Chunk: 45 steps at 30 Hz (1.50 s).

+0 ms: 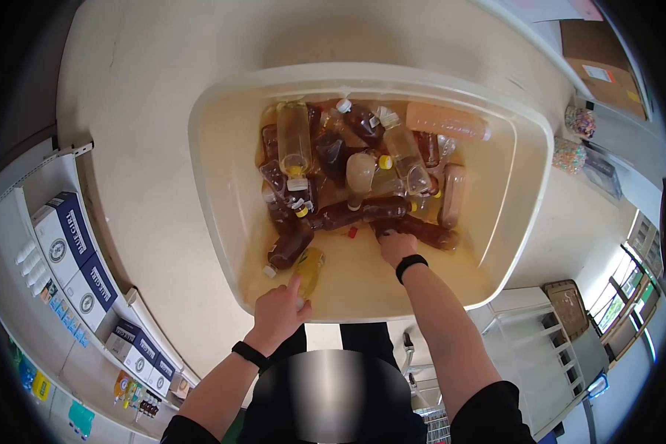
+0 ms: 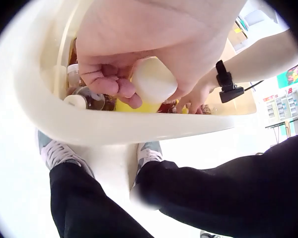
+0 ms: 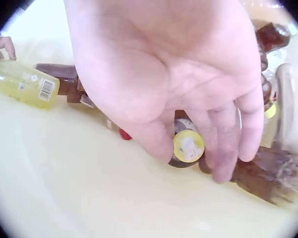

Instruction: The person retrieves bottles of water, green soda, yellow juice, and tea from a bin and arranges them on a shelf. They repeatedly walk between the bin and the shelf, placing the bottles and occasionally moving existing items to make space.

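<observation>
My left hand [image 1: 277, 314] grips a yellow bottle [image 1: 310, 268] near its neck, at the near left of a big cream tub [image 1: 229, 244]. The bottle's white cap [image 2: 153, 84] shows under the palm in the left wrist view. My right hand [image 1: 398, 248] reaches into the tub among brown bottles. In the right wrist view its thumb and fingers close around the neck of a dark bottle with a yellow cap [image 3: 188, 147]; the palm hides much of that bottle. A brown bottle [image 3: 263, 181] lies beside those fingers.
Several bottles, brown, clear and peach [image 1: 444, 120], lie heaped in brownish liquid at the tub's far side. A red cap [image 1: 352, 232] lies near the middle. Shelves with blue-and-white boxes [image 1: 74, 229] stand at left, a white cabinet [image 1: 529, 348] at right.
</observation>
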Available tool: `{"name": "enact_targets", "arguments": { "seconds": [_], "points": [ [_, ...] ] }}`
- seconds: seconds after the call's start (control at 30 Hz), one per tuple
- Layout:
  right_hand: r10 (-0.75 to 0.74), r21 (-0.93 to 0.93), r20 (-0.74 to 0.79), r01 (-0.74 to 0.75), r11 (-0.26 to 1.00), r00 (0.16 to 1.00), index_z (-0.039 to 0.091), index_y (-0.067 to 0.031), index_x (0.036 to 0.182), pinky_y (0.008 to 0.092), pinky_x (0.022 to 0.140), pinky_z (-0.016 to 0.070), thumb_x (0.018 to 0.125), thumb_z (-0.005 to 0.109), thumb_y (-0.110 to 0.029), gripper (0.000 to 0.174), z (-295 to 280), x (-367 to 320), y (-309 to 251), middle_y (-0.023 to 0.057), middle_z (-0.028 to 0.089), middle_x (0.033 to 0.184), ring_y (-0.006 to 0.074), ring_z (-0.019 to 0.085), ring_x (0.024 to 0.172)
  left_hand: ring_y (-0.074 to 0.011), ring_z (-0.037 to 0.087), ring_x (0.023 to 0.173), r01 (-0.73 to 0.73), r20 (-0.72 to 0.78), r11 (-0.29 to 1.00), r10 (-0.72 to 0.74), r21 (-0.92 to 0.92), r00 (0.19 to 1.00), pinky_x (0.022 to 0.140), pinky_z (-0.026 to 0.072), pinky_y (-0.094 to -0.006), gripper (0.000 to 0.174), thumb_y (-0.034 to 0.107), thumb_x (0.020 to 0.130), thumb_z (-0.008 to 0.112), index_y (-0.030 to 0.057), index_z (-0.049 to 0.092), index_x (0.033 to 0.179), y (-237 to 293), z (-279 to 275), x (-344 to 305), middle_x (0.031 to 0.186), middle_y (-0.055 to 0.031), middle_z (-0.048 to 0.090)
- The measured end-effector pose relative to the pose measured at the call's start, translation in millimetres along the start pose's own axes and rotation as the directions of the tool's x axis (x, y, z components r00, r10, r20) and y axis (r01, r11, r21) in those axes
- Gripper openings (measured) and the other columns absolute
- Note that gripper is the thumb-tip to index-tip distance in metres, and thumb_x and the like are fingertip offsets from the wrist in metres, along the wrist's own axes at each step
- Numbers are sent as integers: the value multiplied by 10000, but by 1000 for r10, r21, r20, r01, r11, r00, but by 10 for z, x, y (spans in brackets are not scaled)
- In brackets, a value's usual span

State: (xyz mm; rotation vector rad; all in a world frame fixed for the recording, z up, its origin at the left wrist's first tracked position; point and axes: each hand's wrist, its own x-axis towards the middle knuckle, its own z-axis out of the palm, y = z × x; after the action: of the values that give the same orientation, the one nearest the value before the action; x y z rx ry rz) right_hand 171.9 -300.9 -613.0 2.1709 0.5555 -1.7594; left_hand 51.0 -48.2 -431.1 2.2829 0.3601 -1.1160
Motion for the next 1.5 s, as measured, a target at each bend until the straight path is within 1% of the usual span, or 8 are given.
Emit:
{"name": "enact_targets", "arguments": {
  "seconds": [0.23, 0.3, 0.43, 0.67, 0.83, 1.13, 1.33, 1.5],
  "points": [
    [-72, -5, -181, 72, 997, 981, 573, -143, 1295, 462, 913, 490, 951, 473, -211, 365, -117, -117, 260, 116, 505, 1319, 303, 550, 1177, -312, 642, 798, -18, -144, 992, 0, -124, 990, 689, 513, -410, 514, 279, 848, 657, 57, 499, 1284, -163, 238, -75, 861, -140, 644],
    [362, 314, -617, -203, 927, 698, 507, 3, 1290, 462, 876, 511, 916, 490, -180, 417, 25, 272, 541, 180, 525, 1265, 332, 579, 1116, -314, 640, 815, -31, -160, 990, 9, -135, 987, 703, 512, -406, 519, 274, 853, 655, 58, 495, 1297, -164, 295, -27, 886, -138, 647],
    [736, 747, 4, -491, 448, 677, 337, 117, 1357, 468, 937, 498, 787, 701, -298, 793, 447, 1093, 1698, 309, 442, 1359, 383, 568, 1117, -290, 634, 741, 6, -131, 999, -11, -40, 991, 639, 508, -409, 530, 316, 853, 644, 74, 509, 1304, -145, 363, 17, 862, -110, 641],
    [818, 749, -15, -536, 391, 575, 407, -14, 1356, 482, 1070, 386, 669, 822, -361, 874, -106, 595, 1214, 234, 365, 1438, 422, 362, 1327, -252, 618, 678, -98, -214, 992, 112, 74, 971, 564, 496, -390, 515, 345, 844, 637, 92, 548, 1284, -215, 467, 101, 807, -74, 617],
    [623, 698, -92, -396, 597, 777, 461, -2, 1245, 460, 925, 515, 653, 799, -295, 742, -329, 18, 1460, 256, 656, 1125, 401, 628, 1096, -263, 635, 720, -71, -172, 997, 76, 39, 982, 594, 512, -403, 529, 336, 847, 645, 84, 524, 1296, -160, 397, 8, 839, -78, 638],
    [272, 262, -370, -181, 948, 888, 449, -51, 1213, 456, 855, 560, 652, 838, -280, 720, -1210, -2313, 560, 203, 603, 1162, 394, 637, 1033, -354, 656, 811, -247, -174, 968, 236, -41, 956, 677, 521, -467, 380, 241, 787, 701, 58, 547, 1082, 100, -707, -552, 896, -154, 665],
    [-442, -176, -665, 449, 876, 602, 370, -40, 1349, 486, 894, 527, 684, 827, -229, 829, -1420, -3908, -881, 265, 556, 1181, 432, 575, 1098, -347, 642, 858, -399, -399, 916, 378, 33, 835, 704, 519, -475, 378, 245, 772, 692, 94, 523, 1074, -11, -1785, -2238, 891, -125, 614],
    [-773, -437, -373, 638, 634, 513, 498, 2, 1191, 483, 803, 537, 720, 796, -366, 667, -1771, -4636, -2576, 249, 659, 967, 408, 652, 933, -343, 642, 866, -127, -700, 991, 58, -47, 711, 747, 517, -465, 414, 292, 784, 684, 140, 524, 1134, -411, -2020, -3937, 910, -129, 613]
  ]
}}
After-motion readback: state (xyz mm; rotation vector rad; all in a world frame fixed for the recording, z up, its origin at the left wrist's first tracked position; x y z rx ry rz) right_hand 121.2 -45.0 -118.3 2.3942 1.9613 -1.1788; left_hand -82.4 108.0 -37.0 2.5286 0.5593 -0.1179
